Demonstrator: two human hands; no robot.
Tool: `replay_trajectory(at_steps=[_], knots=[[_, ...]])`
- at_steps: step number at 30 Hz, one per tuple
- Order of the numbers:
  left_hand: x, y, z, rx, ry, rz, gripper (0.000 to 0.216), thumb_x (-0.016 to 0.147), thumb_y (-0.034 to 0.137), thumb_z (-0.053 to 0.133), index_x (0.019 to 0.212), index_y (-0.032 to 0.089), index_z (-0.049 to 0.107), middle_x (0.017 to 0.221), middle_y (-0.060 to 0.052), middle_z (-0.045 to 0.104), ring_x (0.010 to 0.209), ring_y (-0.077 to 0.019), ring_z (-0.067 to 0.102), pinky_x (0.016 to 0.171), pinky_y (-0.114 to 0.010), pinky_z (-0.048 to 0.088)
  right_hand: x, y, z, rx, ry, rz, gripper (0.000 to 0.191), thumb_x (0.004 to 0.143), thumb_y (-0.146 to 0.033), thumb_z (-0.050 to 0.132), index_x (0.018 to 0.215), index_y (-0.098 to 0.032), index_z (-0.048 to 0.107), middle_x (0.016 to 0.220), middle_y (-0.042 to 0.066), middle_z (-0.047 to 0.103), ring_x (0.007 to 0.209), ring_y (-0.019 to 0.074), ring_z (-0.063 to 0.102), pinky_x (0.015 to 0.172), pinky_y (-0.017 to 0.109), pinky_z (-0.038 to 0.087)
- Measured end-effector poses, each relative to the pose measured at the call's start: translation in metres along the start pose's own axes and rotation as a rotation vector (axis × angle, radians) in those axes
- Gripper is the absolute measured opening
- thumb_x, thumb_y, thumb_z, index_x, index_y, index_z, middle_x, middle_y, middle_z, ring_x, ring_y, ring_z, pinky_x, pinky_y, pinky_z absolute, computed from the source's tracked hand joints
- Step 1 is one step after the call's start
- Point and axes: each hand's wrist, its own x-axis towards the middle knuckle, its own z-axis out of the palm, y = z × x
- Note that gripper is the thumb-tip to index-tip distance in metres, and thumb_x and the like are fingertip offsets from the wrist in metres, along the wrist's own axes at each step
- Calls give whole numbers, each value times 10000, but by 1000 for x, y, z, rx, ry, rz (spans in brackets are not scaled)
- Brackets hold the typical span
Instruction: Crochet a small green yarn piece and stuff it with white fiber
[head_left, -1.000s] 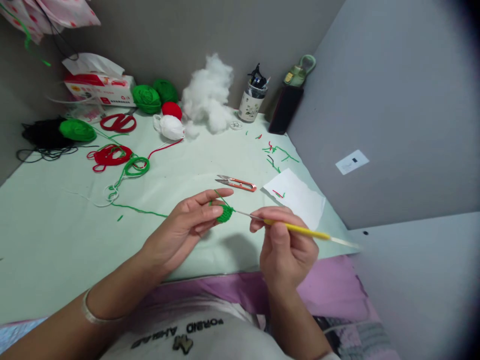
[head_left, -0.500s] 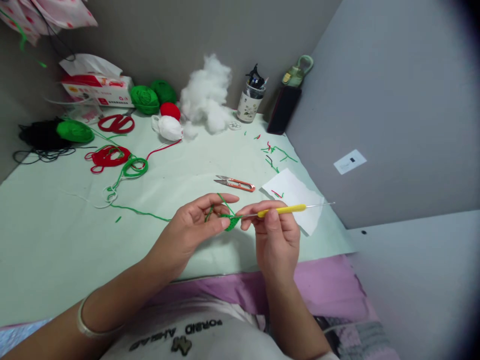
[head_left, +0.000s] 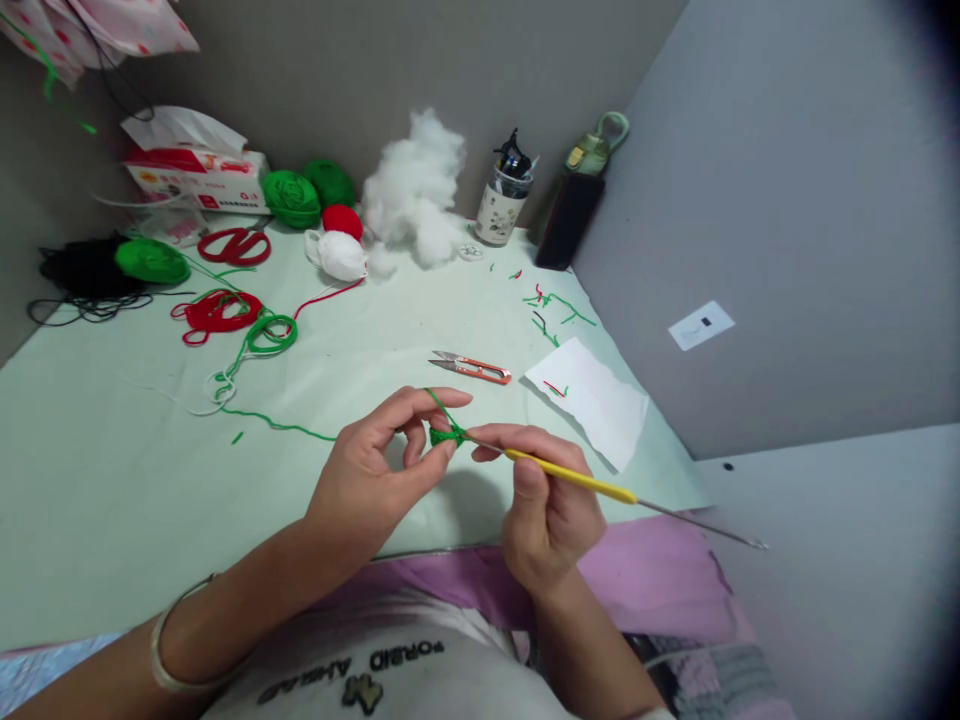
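Observation:
A small green crochet piece (head_left: 444,435) is pinched between the thumb and fingers of my left hand (head_left: 382,460). Green yarn (head_left: 281,426) trails across the table to that hand and loops over its raised index finger. My right hand (head_left: 551,500) grips a yellow-handled crochet hook (head_left: 574,478) like a pen. The hook's left tip meets the green piece; its other metal end points down to the right. Beyond the hands lie orange thread snips (head_left: 480,370).
Yarn balls, including a white one (head_left: 337,256), sit at the back beside white stuffing (head_left: 420,190) and a tissue box (head_left: 202,180). Red scissors (head_left: 234,245) lie at left. A pen cup (head_left: 501,205), a black phone-like slab (head_left: 570,220) and a paper sheet (head_left: 600,410) are at right.
The crochet hook has tilted, its right end swinging down and toward me as my right hand turned. The green piece has shifted slightly left and up in my left fingers.

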Motion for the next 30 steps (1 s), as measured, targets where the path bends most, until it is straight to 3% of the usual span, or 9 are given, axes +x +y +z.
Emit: replay_trajectory(at_steps=[3, 6, 10, 13, 16, 20, 24, 27, 30], knots=[[0, 0, 2, -59, 24, -26, 343, 828, 156, 745, 1136, 306, 762, 863, 21, 613, 711, -131, 476, 772, -273, 415, -3, 2, 0, -247, -80, -151, 325, 1004, -143, 537, 1275, -279, 652, 1077, 73, 761, 925, 208, 742, 744, 358, 622], [4, 1, 0, -352, -113, -214, 414, 827, 236, 790, 1234, 286, 729, 863, 15, 625, 768, -131, 523, 778, -257, 430, -5, 2, -1, -358, -64, -241, 362, 962, -113, 608, 1270, -283, 693, 1127, 93, 742, 1022, 231, 721, 796, 367, 620], [11, 3, -5, -630, -223, -407, 416, 831, 278, 812, 1237, 242, 736, 806, 21, 607, 755, -101, 509, 716, -206, 404, 2, 1, 0, 66, 130, -6, 257, 1012, -167, 532, 1129, -256, 743, 960, 63, 751, 786, 186, 687, 662, 352, 589], [11, 4, -4, -609, -221, -344, 370, 827, 258, 817, 1192, 238, 759, 843, 9, 639, 807, -104, 532, 782, -205, 421, 10, 1, 3, 351, 168, 224, 212, 1019, -216, 545, 1004, -244, 754, 886, 41, 730, 704, 153, 643, 614, 310, 554], [9, 2, 1, -522, -214, -251, 372, 834, 264, 818, 1202, 269, 758, 894, 5, 656, 865, -119, 554, 848, -227, 435, 13, 1, 6, 335, 101, 268, 191, 1006, -209, 574, 1008, -245, 761, 918, 42, 741, 763, 161, 666, 648, 306, 562], [10, -1, 5, -451, -106, -192, 433, 816, 276, 842, 1237, 311, 747, 895, 23, 629, 820, -98, 522, 795, -201, 428, 6, 0, 7, -3, 32, 75, 287, 972, -105, 594, 1140, -276, 750, 1006, 45, 742, 888, 176, 703, 757, 321, 589], [13, 2, 1, -640, -204, -350, 390, 815, 298, 831, 1196, 239, 772, 859, 5, 626, 719, -73, 494, 731, -188, 433, 4, 1, 2, -260, -2, -182, 383, 927, -57, 637, 1213, -287, 745, 1152, 78, 736, 1017, 208, 709, 833, 339, 592], [17, 8, -5, -717, -237, -386, 312, 796, 247, 829, 1102, 186, 805, 794, 20, 575, 600, -40, 360, 636, -169, 397, 13, 1, -2, 64, 111, 23, 262, 969, -125, 604, 1103, -274, 772, 987, 58, 753, 826, 178, 703, 706, 326, 585], [20, 15, -5, -674, -252, -324, 277, 798, 230, 823, 1071, 191, 804, 781, 20, 578, 616, -51, 392, 566, -166, 348, 26, 1, 0, 478, 167, 316, 171, 983, -242, 620, 944, -242, 786, 866, 31, 731, 637, 119, 630, 581, 268, 527]])
